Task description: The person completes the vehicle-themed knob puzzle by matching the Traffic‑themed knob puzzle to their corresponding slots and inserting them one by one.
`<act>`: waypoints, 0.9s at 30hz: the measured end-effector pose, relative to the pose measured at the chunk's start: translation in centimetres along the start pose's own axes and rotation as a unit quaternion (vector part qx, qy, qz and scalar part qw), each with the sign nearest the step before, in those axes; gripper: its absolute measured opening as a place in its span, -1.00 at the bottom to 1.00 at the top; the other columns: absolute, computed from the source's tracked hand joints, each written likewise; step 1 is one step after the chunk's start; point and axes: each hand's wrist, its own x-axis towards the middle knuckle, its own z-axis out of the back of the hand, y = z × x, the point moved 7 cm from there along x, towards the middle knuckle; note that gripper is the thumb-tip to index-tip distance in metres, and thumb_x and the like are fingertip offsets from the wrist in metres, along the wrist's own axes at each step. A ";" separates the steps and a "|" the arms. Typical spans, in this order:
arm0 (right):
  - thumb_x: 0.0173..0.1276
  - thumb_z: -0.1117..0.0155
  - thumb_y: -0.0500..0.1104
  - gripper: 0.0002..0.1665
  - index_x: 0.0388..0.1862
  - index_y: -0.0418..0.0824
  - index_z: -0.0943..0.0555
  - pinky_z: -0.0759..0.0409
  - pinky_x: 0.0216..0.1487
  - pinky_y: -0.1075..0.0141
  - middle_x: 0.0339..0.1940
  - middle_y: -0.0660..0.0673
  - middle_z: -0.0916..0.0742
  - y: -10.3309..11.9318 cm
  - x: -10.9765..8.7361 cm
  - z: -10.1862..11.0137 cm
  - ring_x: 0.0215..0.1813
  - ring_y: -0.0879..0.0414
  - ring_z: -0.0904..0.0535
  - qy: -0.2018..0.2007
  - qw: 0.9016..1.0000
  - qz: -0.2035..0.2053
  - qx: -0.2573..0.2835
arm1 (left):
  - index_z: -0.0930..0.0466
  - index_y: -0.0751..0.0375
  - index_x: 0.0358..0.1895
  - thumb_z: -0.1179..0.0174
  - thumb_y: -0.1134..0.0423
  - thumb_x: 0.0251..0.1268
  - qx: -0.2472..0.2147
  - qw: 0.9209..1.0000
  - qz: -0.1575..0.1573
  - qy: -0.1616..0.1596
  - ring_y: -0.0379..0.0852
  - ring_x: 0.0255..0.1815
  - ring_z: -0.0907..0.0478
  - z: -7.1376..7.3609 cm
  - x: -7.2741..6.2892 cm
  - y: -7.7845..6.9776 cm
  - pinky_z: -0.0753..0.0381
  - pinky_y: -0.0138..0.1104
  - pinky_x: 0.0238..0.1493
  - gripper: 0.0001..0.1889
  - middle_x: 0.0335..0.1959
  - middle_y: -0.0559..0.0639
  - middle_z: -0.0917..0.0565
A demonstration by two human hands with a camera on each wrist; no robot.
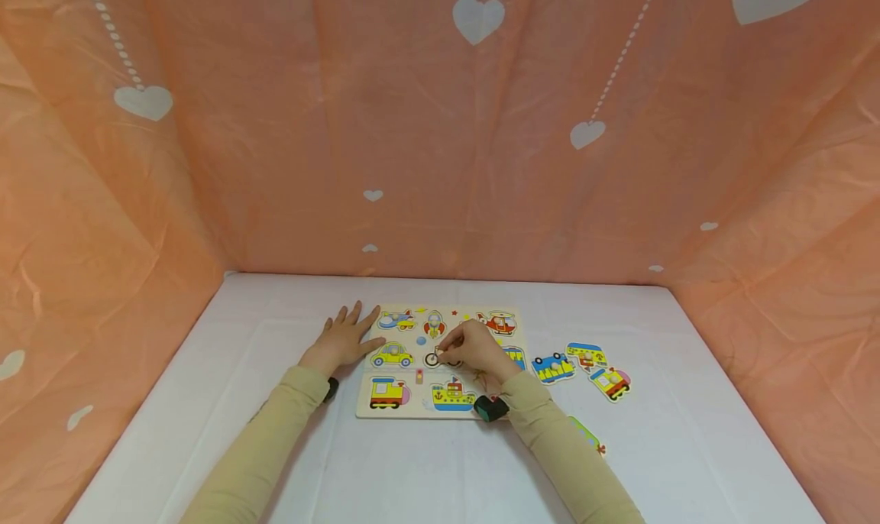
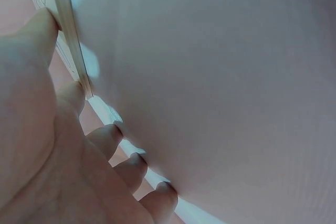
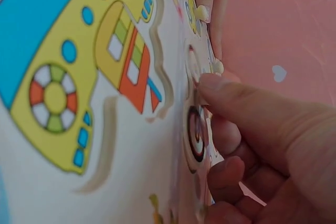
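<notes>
Spreading our left hand point(image 1: 339, 344) at the left edge of the puzzle board point(image 1: 418, 400), we seemingly pinch the bicycle point(image 3: 197, 135), its long axis running left-right mid-board, with our nearer right hand point(image 1: 479, 348).

Puzzle board point(image 1: 418, 403) on table point(image 1: 412, 470); car piece point(image 1: 390, 357) left of bicycle piece point(image 1: 431, 359); train piece point(image 1: 608, 384) right of board.

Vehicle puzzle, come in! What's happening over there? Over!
Left hand spread at left edge of puzzle board. Right hand pinching bicycle. In the way: that same hand, hiding part of the bicycle.
</notes>
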 end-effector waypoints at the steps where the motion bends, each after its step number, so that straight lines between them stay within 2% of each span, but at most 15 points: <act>1: 0.08 -0.51 -0.28 -0.90 -0.39 -0.21 -0.76 -0.44 -0.54 0.41 -0.52 -0.05 -0.68 0.0 0.0 0.0 -0.50 0.18 -0.48 0.001 1.000 0.002 -0.004 | 0.00 0.11 0.52 -0.02 -0.15 0.40 0.000 1.000 0.000 0.000 0.44 0.45 0.24 0.0 0.0 0.0 0.19 0.26 0.35 -0.24 0.49 0.39 0.10; 11: 0.10 -0.49 -0.27 -0.88 -0.34 -0.18 -0.77 -0.45 -0.47 0.41 -0.49 0.01 -0.68 0.0 -0.2 0.2 -0.45 0.18 -0.50 0.015 0.999 0.033 -0.039 | 0.00 0.12 0.52 -0.04 -0.15 0.38 0.000 1.000 -0.002 -0.001 0.43 0.46 0.23 -0.3 0.2 0.1 0.19 0.24 0.37 -0.22 0.49 0.38 0.09; 18: 0.13 -0.46 -0.30 -0.81 -0.23 -0.25 -0.74 -0.51 -0.39 0.38 -0.46 -0.02 -0.67 0.3 -1.0 0.7 -0.38 0.15 -0.53 0.039 0.999 0.034 -0.011 | 0.01 0.11 0.53 -0.02 -0.16 0.39 0.003 1.000 0.000 0.000 0.43 0.45 0.24 -0.2 0.3 0.1 0.20 0.26 0.36 -0.22 0.49 0.38 0.11; 21: 0.14 -0.45 -0.32 -0.75 -0.16 -0.30 -0.71 -0.54 -0.38 0.37 -0.40 -0.05 -0.70 0.5 -1.2 1.0 -0.35 0.14 -0.57 0.055 0.997 0.054 -0.013 | 0.02 0.10 0.53 -0.01 -0.17 0.39 0.003 1.000 0.002 0.003 0.43 0.46 0.25 -0.2 0.2 0.2 0.20 0.25 0.36 -0.22 0.50 0.38 0.12; 27: 0.16 -0.41 -0.33 -0.65 -0.04 -0.38 -0.66 -0.57 -0.23 0.39 -0.28 -0.09 -0.73 0.8 -1.8 1.9 -0.25 0.18 -0.61 0.067 0.993 0.089 -0.029 | 0.03 0.10 0.53 -0.02 -0.17 0.39 0.004 1.000 0.000 0.004 0.44 0.45 0.25 -0.3 0.3 0.1 0.19 0.26 0.36 -0.22 0.49 0.39 0.12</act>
